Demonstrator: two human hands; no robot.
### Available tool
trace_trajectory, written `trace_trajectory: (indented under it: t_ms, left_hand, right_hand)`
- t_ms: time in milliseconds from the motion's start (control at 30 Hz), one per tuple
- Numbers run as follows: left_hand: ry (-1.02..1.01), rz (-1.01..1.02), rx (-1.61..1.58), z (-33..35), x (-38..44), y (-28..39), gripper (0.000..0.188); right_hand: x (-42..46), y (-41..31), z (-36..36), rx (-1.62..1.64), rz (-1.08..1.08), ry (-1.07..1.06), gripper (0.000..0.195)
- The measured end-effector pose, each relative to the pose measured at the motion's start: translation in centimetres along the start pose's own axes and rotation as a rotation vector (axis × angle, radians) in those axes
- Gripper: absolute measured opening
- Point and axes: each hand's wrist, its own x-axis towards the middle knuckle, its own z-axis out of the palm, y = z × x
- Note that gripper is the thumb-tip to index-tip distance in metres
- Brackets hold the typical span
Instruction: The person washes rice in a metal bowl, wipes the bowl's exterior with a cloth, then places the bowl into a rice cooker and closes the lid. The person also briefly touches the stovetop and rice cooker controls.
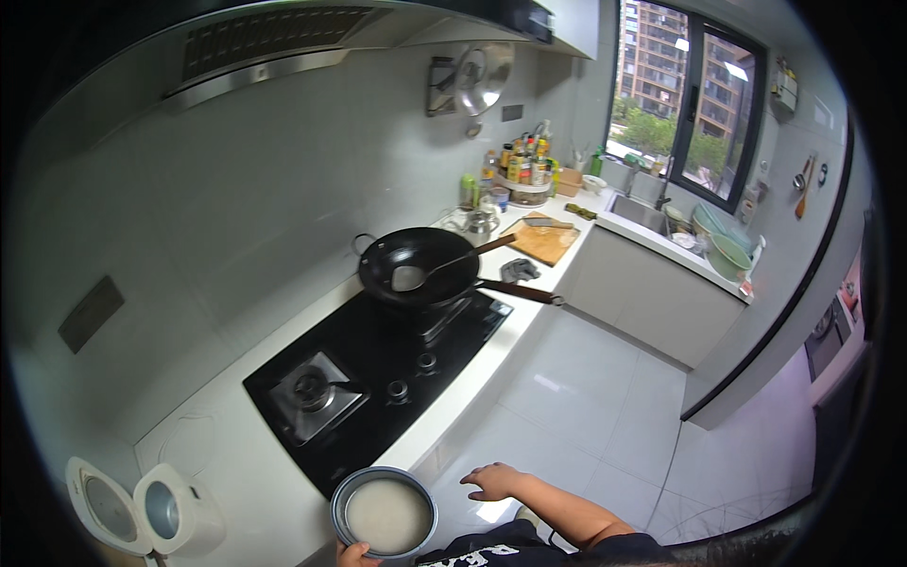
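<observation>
My left hand [356, 553] grips the rim of a round rice cooker inner pot [340, 496] at the bottom of the view. Cloudy whitish liquid [388, 516] lies in the pot; whether rice is under it I cannot tell. My right hand [494, 482] is held out over the floor, fingers apart, touching nothing. To the left on the counter stands a white rice cooker [195, 521] with its lid [110, 503] raised and its inside grey. A black wok [453, 255] sits on the far burner, a wooden-handled spatula [408, 278] in it.
The black gas hob [368, 383] spans the counter. Beyond the wok are a kettle [479, 225], a grey cloth [520, 270], a cutting board [542, 244] with a cleaver [542, 222], and bottles [524, 159]. Bowls and basins [730, 256] crowd the sink [638, 212]. A cabinet wall edge stands right.
</observation>
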Motion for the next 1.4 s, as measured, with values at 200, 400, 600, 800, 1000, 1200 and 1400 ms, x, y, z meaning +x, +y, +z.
trace_trajectory:
  t_ms: [200, 400, 600, 800, 1000, 1200, 1400]
  left_hand:
    - [-0.048, -0.095, 0.197, 13.0, 5.5, -7.0, 0.074]
    - [-0.237, -0.299, -0.211, 21.2, 14.7, -17.8, 0.075]
    - [-0.33, -0.412, -0.029, 29.9, 24.3, -22.7, 0.061]
    - [-0.34, -0.354, 0.26, 37.9, 33.0, -23.7, 0.055]
    - [-0.168, -0.232, 0.352, 40.6, 42.4, -26.8, 0.075]
    - [0.112, -0.067, 0.102, 44.6, 46.0, -28.1, 0.076]
    - [0.187, 0.223, -0.035, 49.9, 47.7, -29.4, 0.074]
  right_hand:
    - [-8.1, 14.6, -0.5, 0.104, 0.141, 0.016, 0.054]
    - [-14.5, 28.4, -1.7, 0.168, 0.208, 0.028, 0.054]
    - [-16.2, 38.1, -4.2, 0.201, 0.229, 0.045, 0.056]
    - [-12.5, 47.8, -13.5, 0.126, 0.26, 0.093, 0.055]
    - [-6.5, 56.2, -21.6, 0.011, 0.19, 0.132, 0.049]
    - [1.9, 60.9, -30.4, -0.051, -0.029, 0.099, 0.048]
    - [9.4, 64.4, -34.3, -0.039, -0.424, 0.298, 0.04]
